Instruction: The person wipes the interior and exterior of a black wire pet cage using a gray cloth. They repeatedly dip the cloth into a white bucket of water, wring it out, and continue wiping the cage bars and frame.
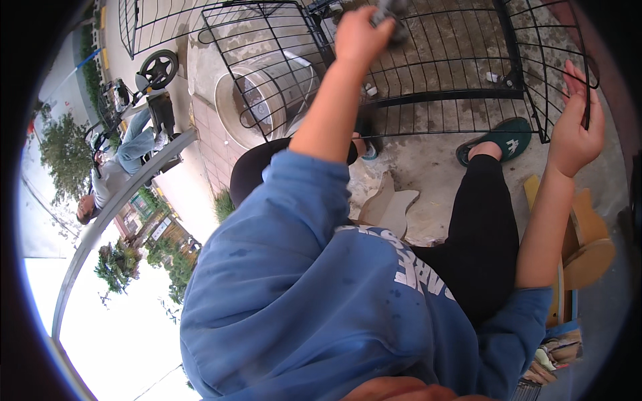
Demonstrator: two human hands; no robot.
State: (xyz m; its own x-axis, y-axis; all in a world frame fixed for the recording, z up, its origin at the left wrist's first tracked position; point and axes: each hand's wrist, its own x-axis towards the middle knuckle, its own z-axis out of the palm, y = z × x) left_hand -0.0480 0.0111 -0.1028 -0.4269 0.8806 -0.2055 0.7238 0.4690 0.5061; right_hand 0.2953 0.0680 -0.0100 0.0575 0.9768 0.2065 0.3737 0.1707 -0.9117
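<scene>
A black wire rack or basket [451,93] with a grid of thin bars lies across the top of the head view. My left hand [362,37] is at its upper middle, fingers closed on a blurred grey rag [393,22] held against the bars. At the right end of the rack, my right hand [577,125] grips a curved wire of its rim, with some fingers behind the wire. Left of my left forearm, a whitish plastic bucket [225,118] lies behind a wire panel [261,55]; its mouth faces left and shows murky liquid or residue inside.
Wet concrete lies under the rack. My foot in a green slipper [511,138] is below its right part. A flat board piece [396,205] lies between my legs. Wooden furniture [589,250] and stacked cardboard [562,351] are at right. A person rides a scooter [158,72] at left, beyond a grey rail [115,200].
</scene>
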